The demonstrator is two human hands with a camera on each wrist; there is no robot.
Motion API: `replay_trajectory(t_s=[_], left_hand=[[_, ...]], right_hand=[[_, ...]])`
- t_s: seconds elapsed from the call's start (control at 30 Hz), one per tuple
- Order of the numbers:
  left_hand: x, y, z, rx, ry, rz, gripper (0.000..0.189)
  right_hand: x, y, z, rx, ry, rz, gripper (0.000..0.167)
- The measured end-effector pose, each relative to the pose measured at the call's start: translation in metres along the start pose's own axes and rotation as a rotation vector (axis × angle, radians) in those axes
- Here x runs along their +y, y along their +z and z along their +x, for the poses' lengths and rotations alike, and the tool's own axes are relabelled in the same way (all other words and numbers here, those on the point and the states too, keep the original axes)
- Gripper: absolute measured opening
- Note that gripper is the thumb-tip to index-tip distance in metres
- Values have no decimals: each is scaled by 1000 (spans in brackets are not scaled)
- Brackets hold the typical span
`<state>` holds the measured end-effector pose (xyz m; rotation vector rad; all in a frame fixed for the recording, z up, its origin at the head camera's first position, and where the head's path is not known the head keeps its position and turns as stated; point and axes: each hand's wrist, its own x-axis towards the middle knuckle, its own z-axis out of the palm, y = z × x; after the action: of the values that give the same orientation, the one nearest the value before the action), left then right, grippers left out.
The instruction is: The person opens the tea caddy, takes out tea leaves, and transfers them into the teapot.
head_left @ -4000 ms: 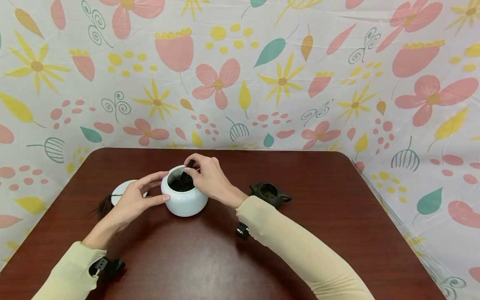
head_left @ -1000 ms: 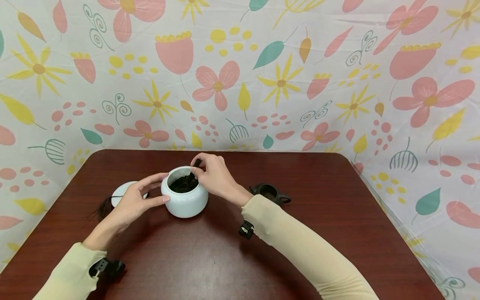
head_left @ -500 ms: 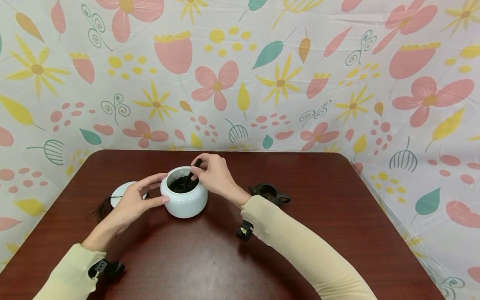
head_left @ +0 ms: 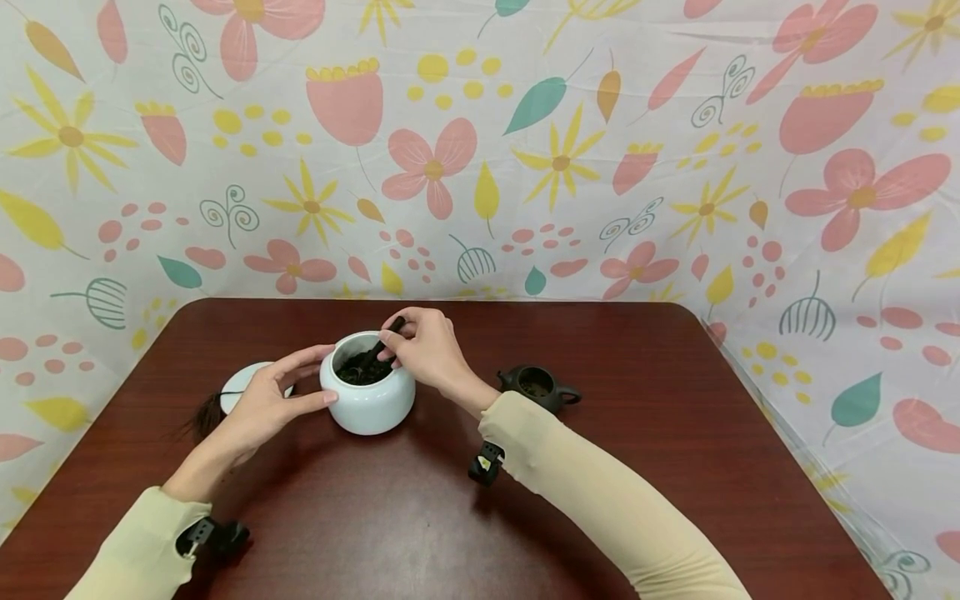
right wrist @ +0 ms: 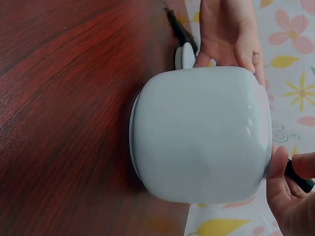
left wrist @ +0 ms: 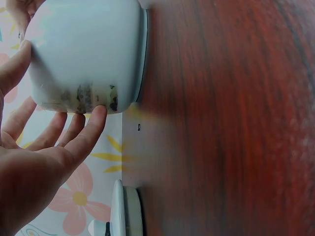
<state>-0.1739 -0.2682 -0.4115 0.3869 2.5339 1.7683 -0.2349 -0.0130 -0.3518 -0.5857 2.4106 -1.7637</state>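
A rounded white ceramic jar (head_left: 369,406) stands uncovered on the table, dark tea leaves (head_left: 358,372) inside it. Its left side is held by my left hand (head_left: 266,404), thumb toward the front and fingers spread along the far side. In the left wrist view those fingertips touch the wall of the jar (left wrist: 86,49). My right hand (head_left: 429,354) pinches the handle of a black spoon (head_left: 383,343) over the right rim. The spoon slants down to the left among the leaves, its lower end partly hidden. The right wrist view shows only the spoon's handle end (right wrist: 300,177).
Behind my left hand lies a white lid (head_left: 243,385) with a dark tassel (head_left: 208,417). A small dark teapot (head_left: 537,387), lidless with something brownish inside, stands beyond my right wrist. The reddish-brown table (head_left: 420,517) ends at a flower-patterned cloth (head_left: 480,167).
Compared with four seconds ago, my right hand sits slightly farther right. The spoon has tilted from steep to more slanted, its lower end swinging left. My left hand and the jar stay put.
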Motion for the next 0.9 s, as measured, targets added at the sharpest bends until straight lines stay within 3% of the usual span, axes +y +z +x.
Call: replay_trajectory(t_s=[0.2, 0.5, 0.7, 0.9], left_hand=[[0, 1, 0, 6, 6, -5, 65], [-1, 1, 0, 4, 10, -4, 65], [-2, 0, 0, 8, 8, -10, 65], [-2, 0, -1, 2, 7, -16, 65]], right_hand=[[-1, -5, 1, 26, 80, 83, 5], [4, -15, 2, 38, 134, 188, 14], [10, -20, 2, 50, 162, 282, 13], [11, -25, 1, 58, 150, 308, 11]])
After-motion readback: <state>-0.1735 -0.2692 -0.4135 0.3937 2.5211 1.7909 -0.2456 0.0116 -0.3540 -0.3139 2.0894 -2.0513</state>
